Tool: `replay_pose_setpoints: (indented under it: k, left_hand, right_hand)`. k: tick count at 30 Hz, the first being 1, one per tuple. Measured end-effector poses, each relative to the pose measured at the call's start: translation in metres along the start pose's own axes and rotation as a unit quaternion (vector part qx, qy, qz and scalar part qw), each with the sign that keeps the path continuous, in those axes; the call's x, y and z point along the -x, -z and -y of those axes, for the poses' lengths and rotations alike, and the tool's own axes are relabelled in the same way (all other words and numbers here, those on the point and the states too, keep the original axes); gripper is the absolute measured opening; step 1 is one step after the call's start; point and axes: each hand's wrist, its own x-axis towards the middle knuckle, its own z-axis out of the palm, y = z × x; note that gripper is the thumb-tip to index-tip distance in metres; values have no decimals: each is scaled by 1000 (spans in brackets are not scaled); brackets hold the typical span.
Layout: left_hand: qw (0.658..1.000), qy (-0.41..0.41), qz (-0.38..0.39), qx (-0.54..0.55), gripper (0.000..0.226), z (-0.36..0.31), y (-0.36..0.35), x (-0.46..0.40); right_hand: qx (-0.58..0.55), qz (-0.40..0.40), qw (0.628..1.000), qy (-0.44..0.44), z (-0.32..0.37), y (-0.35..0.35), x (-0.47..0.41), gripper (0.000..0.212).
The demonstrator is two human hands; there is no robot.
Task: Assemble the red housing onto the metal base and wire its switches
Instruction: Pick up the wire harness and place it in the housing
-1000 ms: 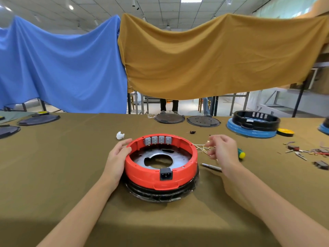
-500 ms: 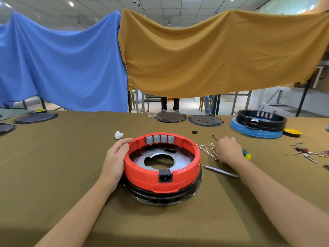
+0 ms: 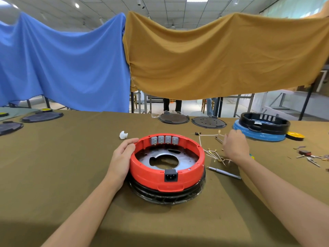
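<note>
The red housing (image 3: 147,175) sits on the metal base (image 3: 187,159), over a black ring wrapped in film (image 3: 169,195), at the table's middle. Several grey switches (image 3: 164,139) line its far inner wall; a black power socket (image 3: 170,175) faces me. My left hand (image 3: 121,157) rests against the housing's left wall, thumb on the rim. To the housing's right, my right hand (image 3: 235,145) hovers above a loose bunch of pale wires (image 3: 213,155) and pinches one wire that stretches left from its fingertips. The fingers themselves are hidden behind the hand.
A grey screwdriver (image 3: 224,172) lies right of the housing. A white scrap (image 3: 123,135) lies at the back left. Two black discs (image 3: 173,118) (image 3: 208,122), a blue and black unit (image 3: 261,134) and a yellow disc (image 3: 295,136) stand behind. Small parts (image 3: 308,155) litter the right.
My right hand dropped onto the wire bunch, then moved farther back and right, lifting one wire out. My left hand stayed on the housing.
</note>
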Motion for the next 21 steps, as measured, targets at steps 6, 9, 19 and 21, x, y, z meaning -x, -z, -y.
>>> replay_pose_setpoints:
  k: [6,9,19,21]
  left_hand:
    - [1000,1,-1,-2,29,-2,-1,1]
    - [1000,5,11,-6,28,-4,0,2]
    - [996,5,77,-47,42,-14,5,14]
    - [994,4,95,-61,42,-15,6,16]
  right_hand:
    - [-171,-78,982,4,18,28,-14,18]
    - [-231,-48,971,36,42,46,-10,12]
    - [-254,158,934,194,120,61,44,10]
    - [-221,152,932,243,126,61,48,11]
